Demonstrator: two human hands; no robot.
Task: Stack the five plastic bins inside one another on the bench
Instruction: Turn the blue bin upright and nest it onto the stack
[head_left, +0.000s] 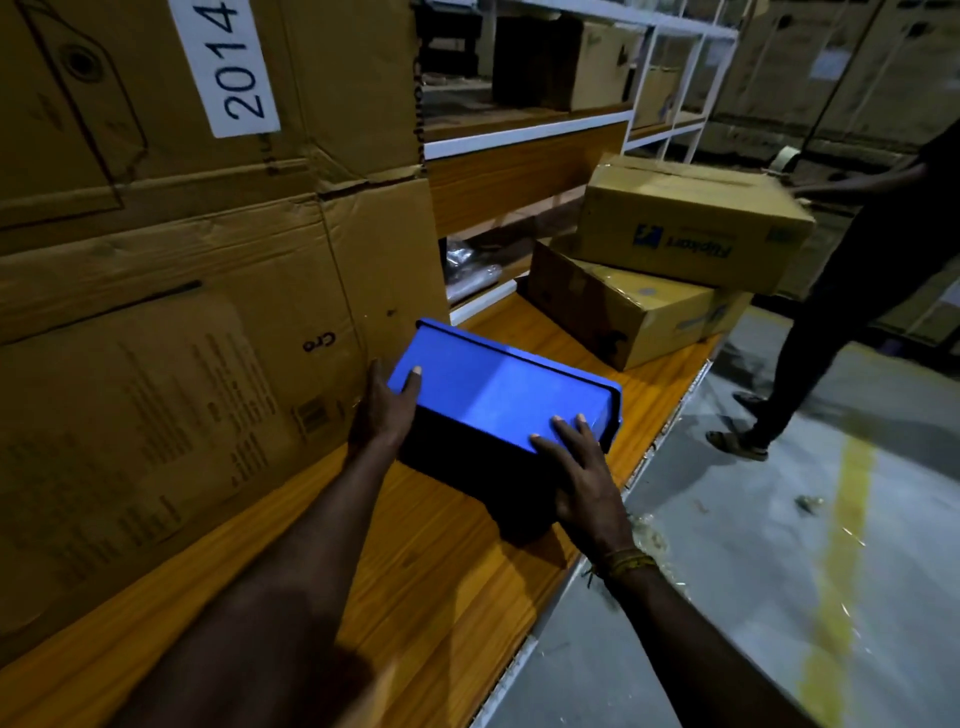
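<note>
A single blue plastic bin (498, 395) is held over the orange wooden bench (431, 561), turned so that its flat underside faces up toward me and its rim points away. My left hand (387, 405) grips the bin's left end with the thumb on top. My right hand (582, 478) holds the near right corner, fingers spread across the blue face. The bin's inside is hidden, and I cannot tell whether other bins are nested in it. No other bin is in view.
Tall cardboard cartons (171, 291) stand on the bench at the left, close to the bin. Two cardboard boxes (675, 249) are stacked at the bench's far end, where another person (852, 291) stands on the concrete floor (753, 571). White shelving (524, 135) rises behind.
</note>
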